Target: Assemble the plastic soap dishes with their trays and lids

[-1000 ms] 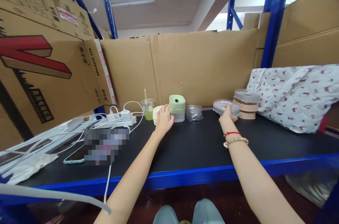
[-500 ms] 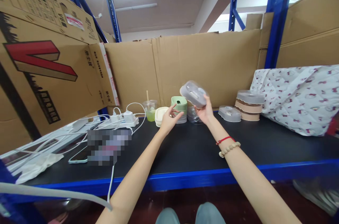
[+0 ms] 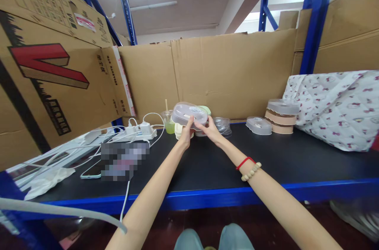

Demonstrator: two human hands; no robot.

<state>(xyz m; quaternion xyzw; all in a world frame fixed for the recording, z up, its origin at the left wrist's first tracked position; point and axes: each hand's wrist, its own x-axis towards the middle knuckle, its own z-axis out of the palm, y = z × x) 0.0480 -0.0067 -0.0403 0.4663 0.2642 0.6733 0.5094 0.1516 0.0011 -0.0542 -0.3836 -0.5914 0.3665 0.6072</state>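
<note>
A frosted, greyish oval plastic lid (image 3: 189,112) is held up above the back of the black tabletop, tilted so its broad top faces me. My left hand (image 3: 187,133) grips its lower edge from below, thumb resting on the front. From the right, my right hand (image 3: 211,131) holds the same lid by its lower right edge, fingers close to the left thumb. Behind the lid, a green container (image 3: 206,109) is mostly hidden, and cream-coloured containers (image 3: 178,130) show partly beneath it. Clear plastic pieces (image 3: 222,126) lie just right of the right hand.
Right of centre sit another frosted lid (image 3: 258,126) and a stack of pink containers (image 3: 279,123), beside a patterned quilted bag (image 3: 334,112). To the left are a drink cup (image 3: 169,124), a power strip (image 3: 139,132) with loose cables, and a phone (image 3: 91,172). Cardboard (image 3: 237,76) walls the back.
My right hand has brought the frosted lid left and slightly down, turning it. My left hand, open before, has closed on the lid's lower edge.
</note>
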